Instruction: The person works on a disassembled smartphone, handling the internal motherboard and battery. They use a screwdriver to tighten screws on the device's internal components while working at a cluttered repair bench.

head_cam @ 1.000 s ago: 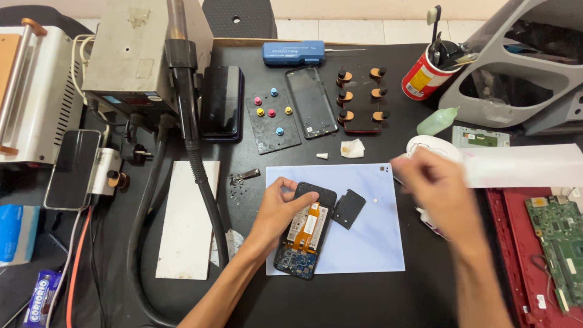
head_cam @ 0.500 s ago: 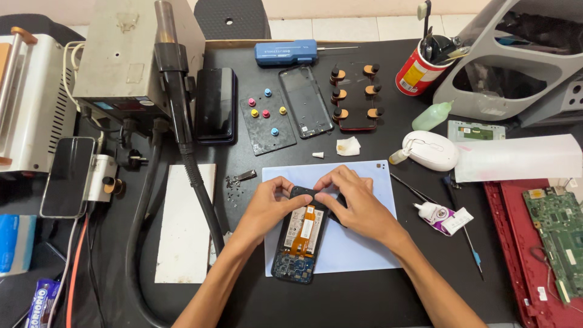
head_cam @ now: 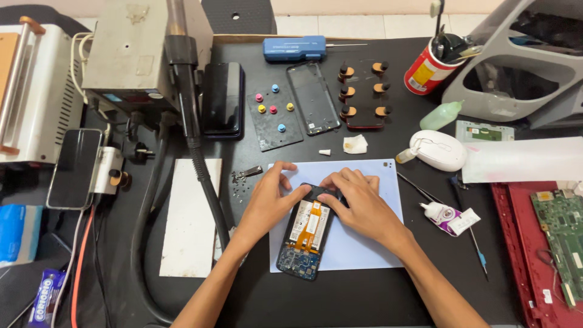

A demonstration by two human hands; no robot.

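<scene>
Head view. Opened phone [head_cam: 308,234]: back cover off, orange ribbon cable showing, lying slantwise on a pale blue mat [head_cam: 370,243] at the middle of the black table [head_cam: 376,304].
Left hand [head_cam: 267,200]: fingertips pressed onto the phone's upper left edge.
Right hand [head_cam: 358,203]: fingers bent, pressing down on the phone's top end and hiding it.
Surroundings: black hose [head_cam: 197,152] running down just left of the left forearm; white board [head_cam: 189,215] beyond it; tweezers [head_cam: 246,174] near the mat's upper left corner; white mouse [head_cam: 438,150] and small glue tube [head_cam: 446,215] to the right; spare phone frame [head_cam: 313,97], screw tray [head_cam: 273,115] and red can [head_cam: 428,70] well behind.
</scene>
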